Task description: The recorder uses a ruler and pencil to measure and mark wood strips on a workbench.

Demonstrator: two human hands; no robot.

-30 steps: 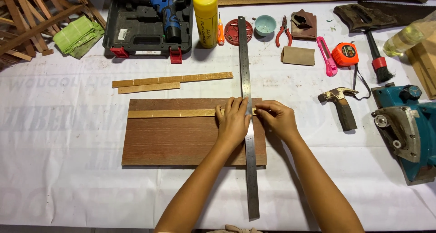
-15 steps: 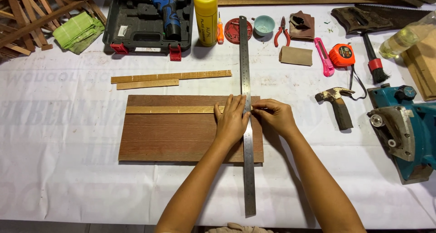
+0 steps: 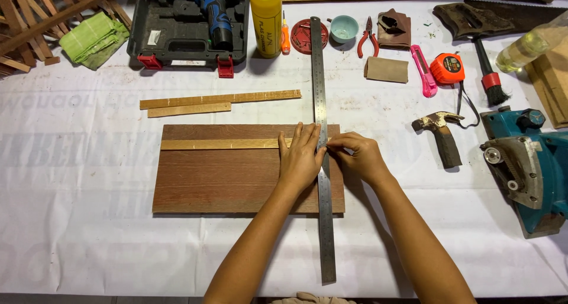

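A dark brown wooden board (image 3: 225, 182) lies flat on the white sheet. A thin pale wood strip (image 3: 219, 144) lies lengthwise on its upper part. A long steel ruler (image 3: 320, 79) crosses the board and the strip's right end, running away from me. My left hand (image 3: 300, 159) rests flat, fingers spread, pressing on the strip's end and the ruler's left edge. My right hand (image 3: 359, 156) sits just right of the ruler with its fingertips pinched at the edge, where the strip ends. Whatever the fingers pinch is hidden.
Two loose pale strips (image 3: 219, 99) lie beyond the board. A hammer (image 3: 442, 135) and a blue power saw (image 3: 532, 168) sit to the right. Along the back stand a drill case (image 3: 189, 26), yellow can (image 3: 265, 17), pliers (image 3: 368, 40), pink knife (image 3: 424, 70), orange tape measure (image 3: 447, 68) and brush (image 3: 488, 73).
Both hands stay on the ruler and strip. My right fingertips have crept slightly toward the ruler's edge. The view has shifted a little.
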